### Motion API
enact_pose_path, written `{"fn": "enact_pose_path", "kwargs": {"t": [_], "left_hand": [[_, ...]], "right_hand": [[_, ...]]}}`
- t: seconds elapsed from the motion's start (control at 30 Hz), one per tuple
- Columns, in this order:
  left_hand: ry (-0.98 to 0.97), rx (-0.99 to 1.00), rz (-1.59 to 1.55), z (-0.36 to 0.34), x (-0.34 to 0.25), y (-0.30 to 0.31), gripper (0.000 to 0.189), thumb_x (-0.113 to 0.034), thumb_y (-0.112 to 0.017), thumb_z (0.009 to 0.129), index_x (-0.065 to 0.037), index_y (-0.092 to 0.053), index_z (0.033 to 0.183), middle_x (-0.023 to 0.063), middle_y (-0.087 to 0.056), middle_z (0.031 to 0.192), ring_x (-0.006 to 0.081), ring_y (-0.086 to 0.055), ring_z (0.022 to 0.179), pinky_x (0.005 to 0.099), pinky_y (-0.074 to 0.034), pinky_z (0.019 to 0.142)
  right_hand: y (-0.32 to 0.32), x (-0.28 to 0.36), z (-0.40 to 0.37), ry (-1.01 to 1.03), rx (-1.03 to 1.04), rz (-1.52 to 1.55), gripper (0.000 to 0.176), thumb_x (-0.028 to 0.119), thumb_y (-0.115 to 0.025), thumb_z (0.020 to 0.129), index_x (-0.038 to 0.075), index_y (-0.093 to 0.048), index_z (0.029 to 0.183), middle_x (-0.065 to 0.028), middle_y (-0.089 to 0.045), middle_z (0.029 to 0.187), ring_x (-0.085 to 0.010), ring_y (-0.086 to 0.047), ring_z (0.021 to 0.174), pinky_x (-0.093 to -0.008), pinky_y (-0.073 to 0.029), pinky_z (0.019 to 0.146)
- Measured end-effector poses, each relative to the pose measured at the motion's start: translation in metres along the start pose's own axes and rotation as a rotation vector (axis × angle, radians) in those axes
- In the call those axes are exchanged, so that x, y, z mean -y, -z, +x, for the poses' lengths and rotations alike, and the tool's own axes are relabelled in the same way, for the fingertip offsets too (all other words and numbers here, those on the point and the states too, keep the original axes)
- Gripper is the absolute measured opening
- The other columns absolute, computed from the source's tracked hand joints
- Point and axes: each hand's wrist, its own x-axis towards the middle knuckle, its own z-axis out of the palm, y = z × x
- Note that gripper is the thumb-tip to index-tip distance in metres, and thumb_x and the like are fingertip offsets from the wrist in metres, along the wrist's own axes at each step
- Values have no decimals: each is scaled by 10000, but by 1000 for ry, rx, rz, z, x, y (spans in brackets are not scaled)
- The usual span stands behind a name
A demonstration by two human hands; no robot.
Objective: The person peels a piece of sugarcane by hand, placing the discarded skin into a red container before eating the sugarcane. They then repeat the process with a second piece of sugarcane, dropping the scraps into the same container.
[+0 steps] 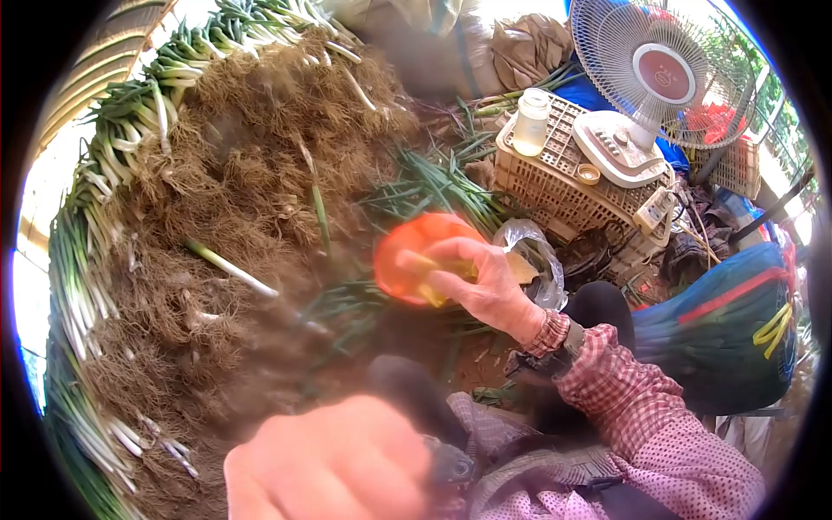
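Observation:
My right hand (485, 284), in a checked sleeve, reaches out at the middle of the view. Its fingers are closed on a thin, bright orange thing (394, 260), rounded in outline, with yellow strips (431, 282) at the fingertips. Low in the view and close to the camera is my left hand (334, 459), blurred, its fingers curled in; whatever it may hold is hidden. Beyond and below the orange thing lie loose green leaves (446, 186).
Leeks (82, 260) with tangled roots (251, 165) are heaped along the left. At the upper right, a fan (663, 74) and a jar (531, 126) stand on a plastic crate (555, 186). A blue net bag of leeks (724, 334) lies at the right.

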Motion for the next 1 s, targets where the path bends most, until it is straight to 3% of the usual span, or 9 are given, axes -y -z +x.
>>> {"fn": "enact_pose_path", "kwargs": {"t": [0.1, 0.43, 0.47, 0.57, 0.6, 0.7, 0.8, 0.9, 1.0], "left_hand": [[197, 62, 148, 8, -17, -2, 201, -221, -684, 921, -84, -731, 782, 32, -537, 572, 100, -376, 392, 266, -189, 407], [312, 17, 84, 10, 15, 4, 188, -231, -706, 891, -97, -728, 761, 26, -538, 581, 102, -363, 382, 269, -185, 403], [331, 75, 85, 4, 11, 15, 366, -23, -418, 842, -186, -194, 604, 4, -290, 475, 124, -251, 350, 319, -133, 360], [321, 73, -3, 2, 24, 18, 371, -9, -406, 798, -208, -149, 620, -17, -252, 476, 101, -192, 360, 321, -98, 372], [276, 151, -82, 2, 35, 27, 360, -29, -420, 826, -210, -238, 572, -24, -294, 473, 89, -230, 354, 301, -142, 363], [345, 61, 50, 11, 41, 12, 130, -193, -741, 853, -79, -732, 793, 30, -532, 575, 100, -357, 376, 267, -198, 395], [257, -2, 82, 3, 44, 9, 112, 9, -608, 826, -29, -617, 721, 71, -544, 517, 128, -390, 337, 262, -222, 354], [327, 99, 7, 9, 46, 16, 137, 59, -610, 778, -48, -608, 691, 49, -530, 500, 108, -392, 338, 257, -221, 356], [316, 20, 16, 7, 49, 7, 176, 76, -655, 752, -52, -591, 651, 40, -519, 478, 110, -419, 340, 249, -248, 346]], "right_hand": [[-6, 29, -5, 86, 3, 157, 272, 99, -710, 929, -44, -656, 1155, -66, -697, 1066, -102, -652, 990, -269, -537, 881], [17, 15, -8, 193, -60, 486, 340, 142, -731, 936, -20, -650, 1224, 16, -617, 1064, -66, -597, 953, -236, -511, 817], [18, 14, -6, 216, -62, 524, 349, 155, -733, 936, -16, -650, 1228, 23, -609, 1053, -63, -592, 947, -235, -507, 814], [30, 24, -10, 216, -21, 563, 355, 180, -737, 933, -8, -654, 1223, 21, -602, 1046, -70, -591, 985, -245, -494, 863], [36, 29, -13, 238, 33, 633, 358, 186, -740, 930, -8, -655, 1219, 14, -601, 1051, -79, -592, 1004, -255, -488, 881], [57, 50, -28, 200, 210, 765, 356, 147, -755, 903, -17, -660, 1203, -33, -638, 1102, -141, -609, 1089, -317, -482, 955], [64, 65, -35, 298, 449, 955, 370, 86, -790, 851, -40, -669, 1177, -91, -689, 1103, -169, -638, 1044, -321, -487, 941], [76, 75, -43, 307, 590, 913, 349, 75, -825, 813, -48, -696, 1114, -112, -707, 1062, -180, -653, 1001, -316, -496, 900], [80, 86, -44, 417, 660, 824, 310, 85, -838, 801, -36, -720, 1060, -131, -720, 1006, -223, -689, 942, -333, -522, 828]]}}
